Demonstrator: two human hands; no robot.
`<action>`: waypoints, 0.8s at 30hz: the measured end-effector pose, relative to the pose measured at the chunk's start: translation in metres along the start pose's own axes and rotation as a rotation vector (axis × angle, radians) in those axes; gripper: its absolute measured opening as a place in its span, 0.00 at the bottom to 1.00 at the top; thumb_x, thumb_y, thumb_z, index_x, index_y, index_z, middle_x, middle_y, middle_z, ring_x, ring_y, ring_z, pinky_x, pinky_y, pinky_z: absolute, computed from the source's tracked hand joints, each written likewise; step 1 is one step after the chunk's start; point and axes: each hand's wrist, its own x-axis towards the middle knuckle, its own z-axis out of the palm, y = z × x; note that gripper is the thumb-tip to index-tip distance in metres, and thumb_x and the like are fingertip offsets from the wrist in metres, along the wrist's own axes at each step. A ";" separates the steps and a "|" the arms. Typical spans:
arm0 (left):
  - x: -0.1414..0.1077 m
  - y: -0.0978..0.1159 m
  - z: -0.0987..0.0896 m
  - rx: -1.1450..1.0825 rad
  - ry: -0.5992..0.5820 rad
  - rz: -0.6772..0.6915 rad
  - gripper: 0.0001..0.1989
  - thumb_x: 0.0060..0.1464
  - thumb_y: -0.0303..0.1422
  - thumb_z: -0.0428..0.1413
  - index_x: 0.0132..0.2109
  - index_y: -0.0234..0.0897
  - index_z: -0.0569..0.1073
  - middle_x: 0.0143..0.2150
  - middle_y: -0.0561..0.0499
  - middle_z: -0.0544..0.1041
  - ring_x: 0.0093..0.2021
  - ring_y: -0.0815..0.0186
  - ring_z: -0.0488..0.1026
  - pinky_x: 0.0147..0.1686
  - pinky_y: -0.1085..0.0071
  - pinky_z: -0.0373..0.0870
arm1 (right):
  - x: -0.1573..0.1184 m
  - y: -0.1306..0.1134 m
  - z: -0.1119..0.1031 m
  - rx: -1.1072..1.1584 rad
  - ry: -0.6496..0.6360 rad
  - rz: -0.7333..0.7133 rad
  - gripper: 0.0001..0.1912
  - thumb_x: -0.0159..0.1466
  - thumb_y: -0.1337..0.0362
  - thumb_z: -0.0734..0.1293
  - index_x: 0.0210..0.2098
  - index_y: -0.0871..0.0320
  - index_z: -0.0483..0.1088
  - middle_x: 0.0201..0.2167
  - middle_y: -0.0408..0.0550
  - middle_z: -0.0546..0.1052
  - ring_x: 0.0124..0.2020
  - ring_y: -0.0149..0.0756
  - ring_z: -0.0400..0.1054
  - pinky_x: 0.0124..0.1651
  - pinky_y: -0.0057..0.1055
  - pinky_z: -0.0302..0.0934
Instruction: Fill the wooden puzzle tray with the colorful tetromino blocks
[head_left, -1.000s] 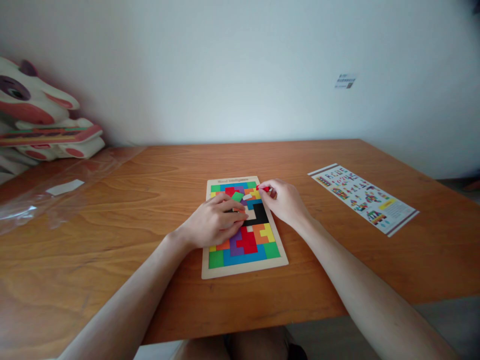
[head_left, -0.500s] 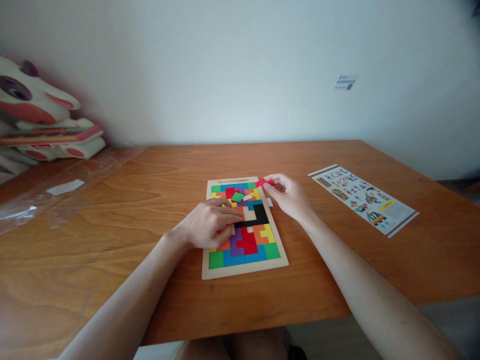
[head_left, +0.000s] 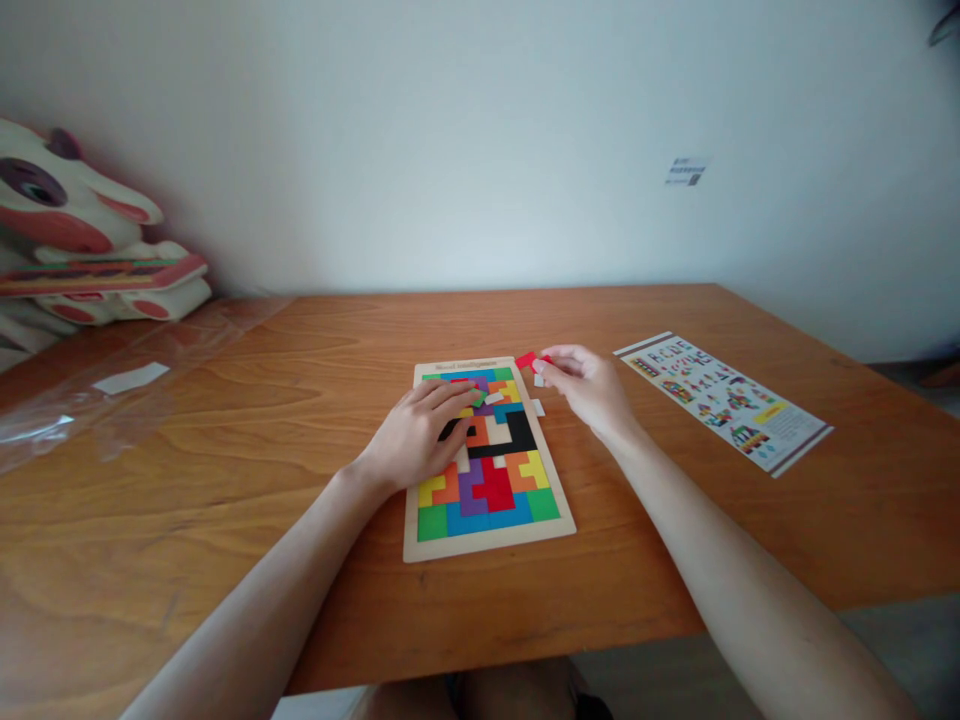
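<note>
A wooden puzzle board [head_left: 487, 545] lies on the table, filled with coloured block pieces and some black spaces. My left hand [head_left: 420, 425] rests over the board's left side, fingers stretched out, their tips at a loose green piece [head_left: 478, 399] lying on top. Beside that piece is a small white piece [head_left: 494, 398]. Just past the board's upper right corner, my right hand [head_left: 589, 385] pinches a red puzzle piece [head_left: 527, 362] between thumb and fingers. Another white piece [head_left: 538, 408] sits against the board's right edge. The left hand covers part of the board.
A printed pattern sheet [head_left: 724, 405] lies to the right on the wooden table [head_left: 645, 560]. Clear plastic wrapping [head_left: 202, 335] with a white label is at the left. A cow-shaped toy [head_left: 112, 270] stands at the back left, near the wall.
My left hand has moved up the board, from the orange piece near the middle to the green piece, its fingers more spread. The right hand still holds the red piece, shifted slightly right.
</note>
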 end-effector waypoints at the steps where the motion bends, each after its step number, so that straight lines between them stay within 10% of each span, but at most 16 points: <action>1: 0.000 -0.001 0.003 0.000 -0.018 -0.024 0.18 0.64 0.32 0.49 0.57 0.35 0.72 0.59 0.42 0.73 0.58 0.55 0.69 0.59 0.54 0.66 | 0.000 0.001 0.001 -0.018 -0.012 -0.017 0.18 0.54 0.53 0.73 0.38 0.58 0.72 0.33 0.51 0.81 0.32 0.38 0.75 0.39 0.37 0.69; 8: -0.002 -0.006 0.011 -0.041 -0.109 -0.185 0.20 0.67 0.40 0.45 0.59 0.39 0.72 0.61 0.45 0.72 0.62 0.54 0.67 0.61 0.51 0.63 | -0.004 0.014 0.009 -0.148 -0.095 -0.001 0.10 0.58 0.59 0.70 0.36 0.57 0.72 0.34 0.51 0.81 0.33 0.39 0.76 0.39 0.38 0.69; 24: -0.002 -0.006 0.011 -0.067 -0.041 -0.097 0.16 0.63 0.31 0.48 0.51 0.38 0.78 0.54 0.41 0.75 0.54 0.55 0.71 0.55 0.51 0.69 | -0.013 0.016 0.018 -0.591 -0.066 -0.231 0.09 0.59 0.58 0.70 0.35 0.56 0.72 0.30 0.46 0.76 0.30 0.36 0.70 0.36 0.33 0.64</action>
